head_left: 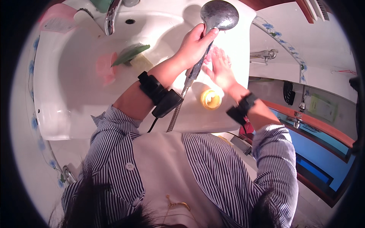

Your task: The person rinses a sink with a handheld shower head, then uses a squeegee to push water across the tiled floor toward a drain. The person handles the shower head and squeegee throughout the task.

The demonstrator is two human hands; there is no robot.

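Observation:
My left hand is closed round the neck of a chrome shower head, which points away from me at the far side of the white sink. Its metal hose runs down toward my body. Just right of the handle, my right hand lies low over the bright sink surface with its fingers stretched out. A small pinkish patch shows by its thumb, too washed out by glare to name. Nearer to me, below the right hand, stands a small yellow tub with something pale inside.
In the basin at left lie a pink cup, a green leaf-shaped item and a pale yellow sponge-like block. A chrome tap rises at the far left, near a pink packet. A wall tap is at right.

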